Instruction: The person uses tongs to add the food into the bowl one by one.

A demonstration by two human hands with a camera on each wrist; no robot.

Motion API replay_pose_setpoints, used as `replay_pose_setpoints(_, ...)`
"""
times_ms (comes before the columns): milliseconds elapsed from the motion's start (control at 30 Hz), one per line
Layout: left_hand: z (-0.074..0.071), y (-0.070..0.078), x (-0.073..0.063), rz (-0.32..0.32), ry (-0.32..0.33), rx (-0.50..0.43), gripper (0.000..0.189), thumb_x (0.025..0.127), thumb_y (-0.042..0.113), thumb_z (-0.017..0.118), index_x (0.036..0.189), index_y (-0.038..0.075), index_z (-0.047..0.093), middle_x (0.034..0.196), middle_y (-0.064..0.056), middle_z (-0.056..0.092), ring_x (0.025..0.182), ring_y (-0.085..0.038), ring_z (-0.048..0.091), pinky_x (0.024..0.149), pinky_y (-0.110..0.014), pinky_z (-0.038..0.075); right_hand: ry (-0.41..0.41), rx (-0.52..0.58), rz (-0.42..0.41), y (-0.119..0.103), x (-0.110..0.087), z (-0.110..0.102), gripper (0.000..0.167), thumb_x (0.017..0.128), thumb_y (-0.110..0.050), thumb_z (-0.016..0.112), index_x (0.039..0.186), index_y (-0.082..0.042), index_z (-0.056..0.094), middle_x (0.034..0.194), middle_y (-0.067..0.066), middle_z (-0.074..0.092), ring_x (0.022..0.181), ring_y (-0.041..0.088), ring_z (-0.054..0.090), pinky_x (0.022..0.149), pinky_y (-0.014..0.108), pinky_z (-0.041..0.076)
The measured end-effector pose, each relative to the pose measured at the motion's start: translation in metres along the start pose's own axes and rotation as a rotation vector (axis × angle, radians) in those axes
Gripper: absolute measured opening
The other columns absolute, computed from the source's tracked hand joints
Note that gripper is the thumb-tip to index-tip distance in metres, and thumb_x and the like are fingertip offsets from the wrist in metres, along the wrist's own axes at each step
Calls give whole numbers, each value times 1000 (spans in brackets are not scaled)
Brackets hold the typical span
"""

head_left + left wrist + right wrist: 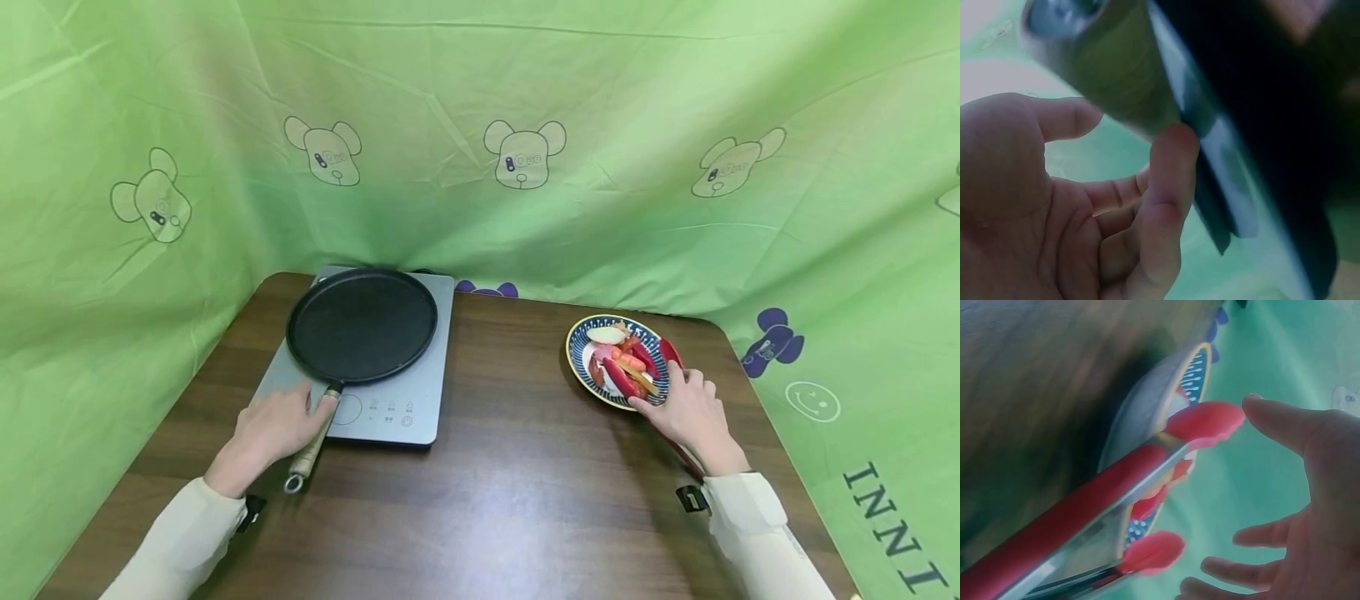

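Observation:
A black flat pan sits on a silver induction cooktop, its light wooden handle pointing toward me. My left hand is at that handle, thumb and index fingertips right beside it, the other fingers loosely bent in the left wrist view. On the right, a blue-patterned plate with a yellow rim holds several colourful food pieces. Red-tipped tongs lie across it with their jaws spread. Over them reaches my right hand, fingers apart, thumb tip close to one red tip.
A brown wooden table carries everything. Green fabric with bear drawings hangs behind and along both sides, close to the table's edges. Bare tabletop lies between cooktop and plate.

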State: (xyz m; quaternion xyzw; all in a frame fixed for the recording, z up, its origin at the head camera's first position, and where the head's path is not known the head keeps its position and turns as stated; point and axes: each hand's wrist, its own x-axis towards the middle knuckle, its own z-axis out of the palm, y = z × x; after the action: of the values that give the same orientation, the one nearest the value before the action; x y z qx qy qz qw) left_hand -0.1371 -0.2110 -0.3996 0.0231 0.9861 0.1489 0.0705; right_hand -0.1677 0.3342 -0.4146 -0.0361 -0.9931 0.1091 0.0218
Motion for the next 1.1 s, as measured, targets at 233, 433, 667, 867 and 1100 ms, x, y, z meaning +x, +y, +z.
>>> replay_pose_setpoints(233,13,-3,-7,16,27,-34,42,95,45,44,81,6,50,63,-8,46,56,-23,46,46,-36,33,-99,17,40,11,-3,10,103,79,-60,64,138,13,22,115,39,34,101,54,38,77,66,38)
replay_pose_setpoints(433,21,-3,-9,13,-7,-63,52,95,44,47,104,-7,54,73,-14,53,60,-25,51,47,-37,37,-84,15,50,21,-7,18,100,80,-54,66,136,16,23,111,40,36,99,54,37,77,65,38)
replay_pose_setpoints(667,29,1,-11,-41,-3,-82,66,94,46,48,124,-13,46,80,-20,56,60,-26,51,46,-37,38,-29,6,52,30,-7,24,100,78,-56,68,133,18,29,111,41,34,98,56,34,77,65,35)
replay_pose_setpoints(867,35,3,-13,-96,12,-95,56,94,47,46,109,-7,53,77,-15,54,61,-26,50,47,-37,37,-92,42,92,37,-10,29,114,75,-66,64,137,18,18,115,43,30,101,59,34,76,68,35)
replay_pose_setpoints(1100,38,3,-15,-132,50,-129,55,94,48,45,102,-4,58,80,-17,58,64,-28,52,47,-40,38,-207,62,150,45,-12,32,128,73,-72,61,136,23,1,118,47,28,102,61,40,80,66,37)
